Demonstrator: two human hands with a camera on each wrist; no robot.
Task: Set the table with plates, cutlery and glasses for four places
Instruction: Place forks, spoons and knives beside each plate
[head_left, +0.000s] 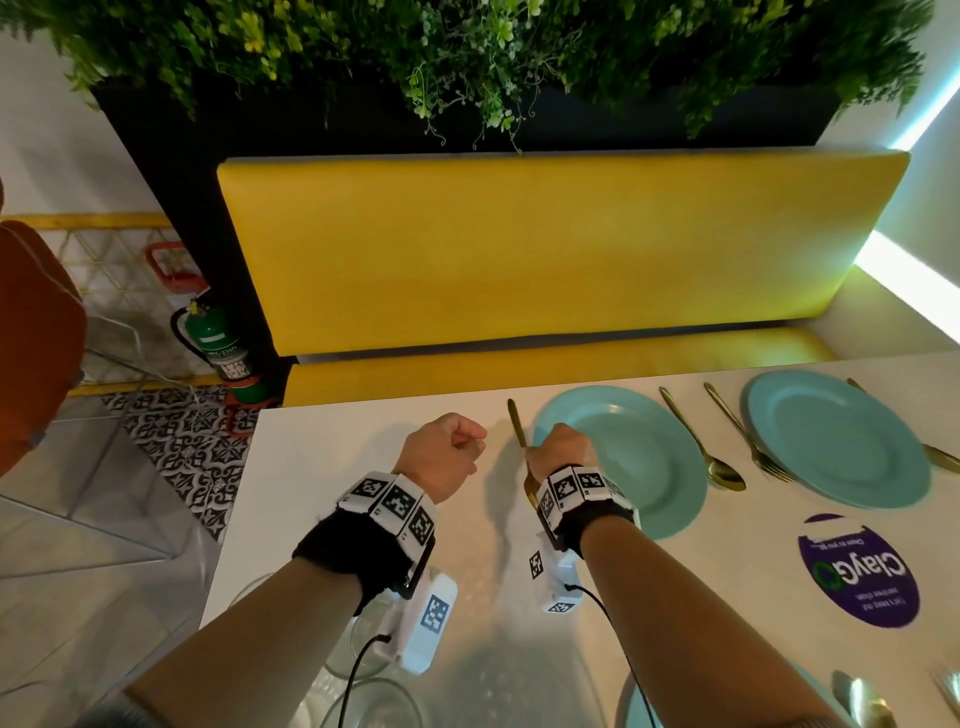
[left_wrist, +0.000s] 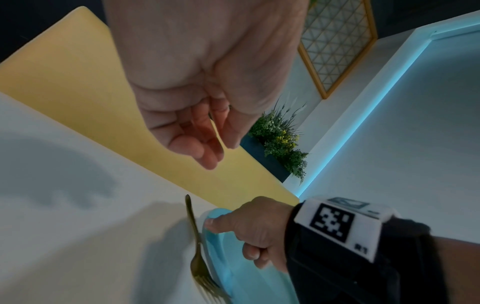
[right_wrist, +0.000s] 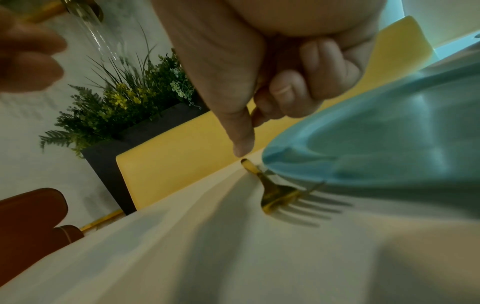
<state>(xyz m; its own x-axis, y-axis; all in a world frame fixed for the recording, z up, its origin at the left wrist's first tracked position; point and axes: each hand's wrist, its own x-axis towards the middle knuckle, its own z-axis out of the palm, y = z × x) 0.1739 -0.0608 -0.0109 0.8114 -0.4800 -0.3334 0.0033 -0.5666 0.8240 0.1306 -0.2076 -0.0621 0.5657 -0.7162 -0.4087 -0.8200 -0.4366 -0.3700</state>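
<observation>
Two teal plates lie at the table's far side, the left plate (head_left: 623, 457) and the right plate (head_left: 836, 436). A gold fork (head_left: 516, 422) lies on the white table (head_left: 322, 467) against the left plate's left rim, its tines (left_wrist: 207, 286) leaning on the rim (left_wrist: 221, 246). My right hand (head_left: 561, 452) hovers over the fork with fingers curled (right_wrist: 298, 88) and the thumb (right_wrist: 241, 142) pointing down beside the handle. My left hand (head_left: 452, 452) is a loose fist just left of the fork, holding nothing I can see.
A gold spoon (head_left: 701, 447) and a second fork (head_left: 748, 441) lie between the two plates. Clear glasses (head_left: 374, 670) stand near the front left, under my left forearm. Another teal plate (head_left: 636, 701) and spoon (head_left: 862, 701) sit at the front edge. A yellow bench (head_left: 545, 249) runs behind the table.
</observation>
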